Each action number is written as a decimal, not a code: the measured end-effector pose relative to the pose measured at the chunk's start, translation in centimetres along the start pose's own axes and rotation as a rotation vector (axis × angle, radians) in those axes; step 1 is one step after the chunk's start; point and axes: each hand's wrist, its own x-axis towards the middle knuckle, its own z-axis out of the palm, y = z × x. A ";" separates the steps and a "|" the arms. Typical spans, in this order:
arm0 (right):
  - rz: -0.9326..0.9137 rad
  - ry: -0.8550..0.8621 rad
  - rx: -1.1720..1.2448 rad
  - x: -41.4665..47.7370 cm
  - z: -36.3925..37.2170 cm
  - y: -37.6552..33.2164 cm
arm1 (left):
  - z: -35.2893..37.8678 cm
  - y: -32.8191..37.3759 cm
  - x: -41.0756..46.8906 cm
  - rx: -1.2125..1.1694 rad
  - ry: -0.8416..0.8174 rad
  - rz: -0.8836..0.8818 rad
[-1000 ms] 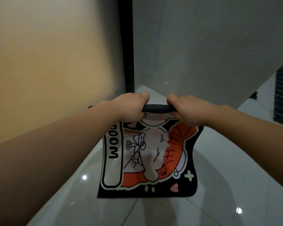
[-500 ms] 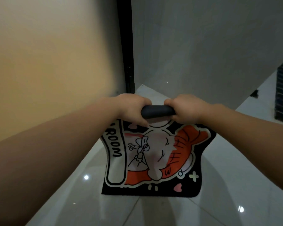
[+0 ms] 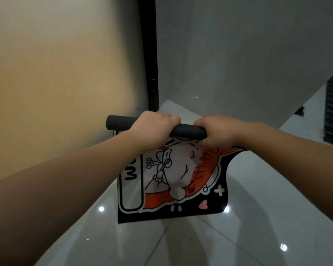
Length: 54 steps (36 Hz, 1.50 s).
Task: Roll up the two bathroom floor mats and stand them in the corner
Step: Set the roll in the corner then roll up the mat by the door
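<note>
Glossy tile floor (image 3: pixel 258 237) below, both hands, left hand (image 3: pixel 154 127) and right hand (image 3: pixel 215 132), clamp the mat (image 3: pixel 171 179) roll, mid-rolling; remaining flap hanging beneath needs winding up next.

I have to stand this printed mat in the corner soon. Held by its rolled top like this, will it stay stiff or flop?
Probably floppy: the unrolled part of the mat hangs and curves below the roll that the left hand and right hand grip. Rolled, it looks firmer and may stand, though it could unroll on release. On the glossy floor it could slide.
</note>
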 end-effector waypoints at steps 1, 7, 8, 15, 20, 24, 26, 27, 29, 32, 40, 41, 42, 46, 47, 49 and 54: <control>-0.010 0.034 -0.015 0.1 0.2 0.0 | 0.1 -0.1 0.0 -0.010 -0.001 -0.004; -0.141 0.331 -0.493 -0.4 1.1 -0.3 | -1.3 -0.5 0.7 -0.354 -0.405 -0.190; -0.179 0.393 -0.546 -0.5 1.2 -0.4 | -1.3 -0.6 0.8 -0.446 -0.455 -0.213; -0.217 0.513 -0.529 -0.3 2.3 -0.8 | -0.1 -0.5 0.3 -0.381 -0.345 -0.187; -0.077 0.291 -0.338 0.0 1.0 -0.8 | 0.3 0.2 -0.3 -0.107 -0.104 -0.176; 0.065 -0.011 -0.040 0.4 -0.6 -0.3 | 0.0 0.7 -0.4 -0.016 0.028 -0.134; 0.071 -0.038 0.021 0.6 -0.8 -0.1 | -0.3 1.0 -0.2 0.005 0.054 -0.131; 0.060 -0.006 -0.022 0.7 -0.7 0.0 | -0.3 1.0 -0.1 0.005 0.052 -0.137; 0.017 0.114 -0.200 0.5 -0.3 0.1 | -0.5 0.9 0.3 -0.050 0.000 -0.156; -0.099 0.325 -0.467 -0.2 0.5 0.3 | -0.8 0.5 0.8 -0.168 -0.189 -0.164; -0.203 0.532 -0.521 -0.8 0.9 0.6 | -0.9 0.6 1.1 -0.329 -0.288 -0.169; -0.188 0.527 -0.527 -0.8 1.0 0.6 | -1.0 0.6 1.0 -0.313 -0.276 -0.166; -0.169 0.512 -0.526 -0.7 1.0 0.5 | -1.0 0.7 0.9 -0.280 -0.258 -0.163; -0.063 0.299 -0.387 -0.5 -0.1 -0.2 | -0.7 0.7 0.2 -0.051 -0.074 -0.114; -0.028 0.214 -0.341 -0.3 -0.4 -0.3 | -0.7 0.7 0.1 -0.006 -0.034 -0.091; 0.019 0.072 -0.215 0.0 -0.9 -0.4 | -0.9 0.9 -0.1 0.049 0.030 -0.057; 0.012 0.111 -0.173 0.3 -0.6 -0.4 | -0.9 0.8 0.2 0.019 0.032 -0.079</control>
